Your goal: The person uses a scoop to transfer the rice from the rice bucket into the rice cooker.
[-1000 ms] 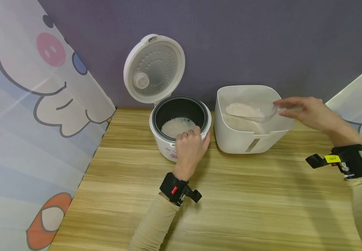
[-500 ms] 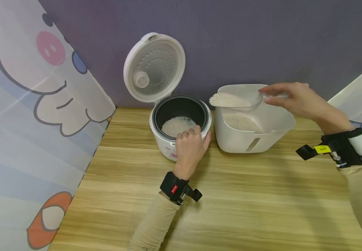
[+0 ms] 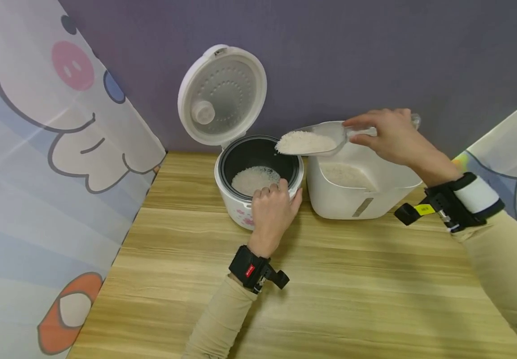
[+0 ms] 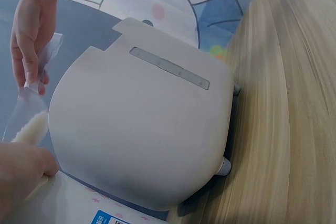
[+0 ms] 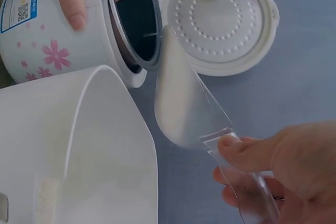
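1) Rice cooker [image 3: 231,205] on wood tabletop [image 3: 173,279], lid [image 3: 236,85] hinged up, cooker rice [image 3: 250,181] in dark inner pot [image 3: 239,155]
2) Left hand [image 3: 270,212] clamped on cooker's front rim, fingers curled over edge, thumb on outer wall
3) Clear scoop [image 3: 337,133] carries heaped rice [image 3: 305,143], tip above pot's right edge, back end over white bin [image 3: 336,202]
4) Bin sits just beside cooker, bin rice [image 3: 345,174] inside
5) Right hand [image 3: 390,134] clamped on scoop handle, thumb opposing fingers

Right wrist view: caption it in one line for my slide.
Right grip holding a clear scoop of rice, its tip by the black inner pot of the open rice cooker, rice bin alongside.
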### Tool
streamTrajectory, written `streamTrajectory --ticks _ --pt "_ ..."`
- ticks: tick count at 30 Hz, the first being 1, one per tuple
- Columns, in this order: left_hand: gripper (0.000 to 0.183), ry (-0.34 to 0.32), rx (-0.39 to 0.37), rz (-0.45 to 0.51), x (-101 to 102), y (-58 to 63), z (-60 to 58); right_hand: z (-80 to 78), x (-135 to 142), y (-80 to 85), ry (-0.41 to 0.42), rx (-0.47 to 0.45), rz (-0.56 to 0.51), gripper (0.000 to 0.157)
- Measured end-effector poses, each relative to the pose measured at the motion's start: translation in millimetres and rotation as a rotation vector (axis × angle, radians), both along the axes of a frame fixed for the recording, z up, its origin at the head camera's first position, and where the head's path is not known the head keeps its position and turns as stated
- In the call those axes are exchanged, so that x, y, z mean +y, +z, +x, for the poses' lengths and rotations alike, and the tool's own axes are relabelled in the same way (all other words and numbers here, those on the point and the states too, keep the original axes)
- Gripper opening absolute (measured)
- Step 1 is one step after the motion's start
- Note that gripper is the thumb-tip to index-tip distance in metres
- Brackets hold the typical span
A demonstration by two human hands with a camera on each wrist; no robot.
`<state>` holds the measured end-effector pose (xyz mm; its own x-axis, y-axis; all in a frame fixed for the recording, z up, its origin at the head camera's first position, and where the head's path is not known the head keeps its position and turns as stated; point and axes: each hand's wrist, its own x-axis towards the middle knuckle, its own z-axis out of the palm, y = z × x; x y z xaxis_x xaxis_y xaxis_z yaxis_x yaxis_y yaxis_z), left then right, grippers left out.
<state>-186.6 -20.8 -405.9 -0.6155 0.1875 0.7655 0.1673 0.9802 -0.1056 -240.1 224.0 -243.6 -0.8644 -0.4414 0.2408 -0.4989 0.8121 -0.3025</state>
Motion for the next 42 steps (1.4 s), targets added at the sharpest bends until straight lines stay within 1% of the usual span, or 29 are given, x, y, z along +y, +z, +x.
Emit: streamTrajectory --ticks 6,12,17,25,32,37,42 --pt "0.043 0.003 -0.003 -0.003 0.6 -0.5 1.3 -0.1 -9.7 -3.7 -0.008 0.030 0.008 0.037" --pt "0.043 0.002 0.007 0.008 0.3 -0.8 0.5 2.3 -19.3 -4.4 -0.015 0.081 0.002 0.035" --pt "0.043 0.003 -0.004 0.003 0.1 -0.7 0.7 3.4 -26.0 -6.1 -0.029 0.135 0.001 0.035" --pt "0.043 -0.005 0.003 0.013 0.5 -0.1 0.8 4.2 -35.3 -8.2 -0.037 0.182 0.021 0.034" --pt "0.043 -0.005 -0.006 0.007 1.2 -0.3 1.3 5.7 -41.1 -13.4 -0.024 0.291 0.037 0.032" --pt "0.043 0.002 0.005 0.006 0.9 0.2 1.8 7.4 -44.7 -17.3 0.011 0.368 0.052 0.031" --pt "0.043 0.006 -0.002 -0.001 0.8 0.6 2.5 7.2 -48.3 -22.4 0.034 0.422 0.073 0.033"
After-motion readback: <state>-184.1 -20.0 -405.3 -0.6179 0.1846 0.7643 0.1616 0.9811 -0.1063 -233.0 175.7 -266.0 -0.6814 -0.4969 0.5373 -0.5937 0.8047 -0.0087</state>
